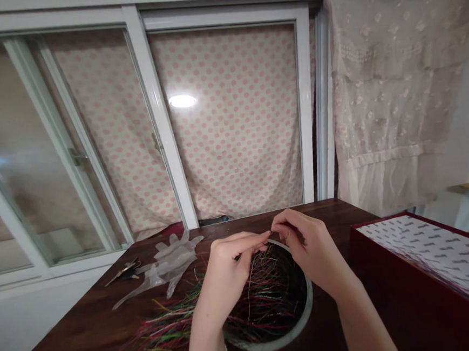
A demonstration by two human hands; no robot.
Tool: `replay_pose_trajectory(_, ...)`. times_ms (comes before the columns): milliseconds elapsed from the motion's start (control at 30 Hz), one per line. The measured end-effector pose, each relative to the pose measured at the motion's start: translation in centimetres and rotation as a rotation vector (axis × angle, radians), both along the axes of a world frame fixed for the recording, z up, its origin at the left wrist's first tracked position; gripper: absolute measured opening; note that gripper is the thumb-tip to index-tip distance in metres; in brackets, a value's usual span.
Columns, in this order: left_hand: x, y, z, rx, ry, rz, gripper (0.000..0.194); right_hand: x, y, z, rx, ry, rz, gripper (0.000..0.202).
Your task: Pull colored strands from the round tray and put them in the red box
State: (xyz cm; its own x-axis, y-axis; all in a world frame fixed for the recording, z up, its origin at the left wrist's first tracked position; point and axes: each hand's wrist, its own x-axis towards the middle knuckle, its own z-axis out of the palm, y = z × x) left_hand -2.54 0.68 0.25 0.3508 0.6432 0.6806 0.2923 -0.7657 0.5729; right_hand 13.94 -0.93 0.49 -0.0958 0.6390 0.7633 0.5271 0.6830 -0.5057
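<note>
My left hand (235,262) and my right hand (305,243) meet above a round dark container with a pale rim (308,305). The thumb and fingertips of each are pressed together in a pinch. A thin pale strand (249,296) hangs down below my left fingers, over the container. What my right fingertips hold is too small to make out clearly. Many thin coloured strands (165,327), red, green, pink and white, lie across the container and stick out over its left side, partly hidden behind my left forearm.
Crumpled clear plastic gloves (168,264) lie at the back left of the dark wooden table (79,323), beside dark-handled scissors (128,270). To the right stands a red box (387,261) with a patterned white lining and strands inside. Behind the table are sliding windows (165,121) with dotted curtains.
</note>
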Motion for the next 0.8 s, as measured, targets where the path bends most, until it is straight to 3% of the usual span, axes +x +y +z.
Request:
replay_pose_trajectory(267, 0.7, 0.1, -0.1, 0.08, 0.121, 0.028, 0.044, 0.1, 0.2, -0.3, -0.029, -0.113, -0.11, 0.018)
replay_pose_trajectory(400, 1.2, 0.4, -0.5, 0.023, 0.092, 0.048, 0.04, 0.1, 0.6, -0.5, -0.034, -0.142, -0.165, 0.017)
replay_pose_trajectory(533, 1.5, 0.8, -0.6, -0.217, -0.116, 0.003, 0.024, -0.1, 0.4, -0.4, -0.013, -0.076, -0.156, 0.016)
replay_pose_trajectory(667, 1.8, 1.3, -0.4, -0.449, -0.432, -0.104, 0.009, -0.6, 0.2, -0.2, -0.062, 0.113, -0.035, 0.015)
replay_pose_trajectory(800, 1.8, 1.8, -0.4, -0.542, -0.729, -0.154, 0.017, -1.4, 0.3, -0.6, -0.206, 0.2, 0.16, 0.023)
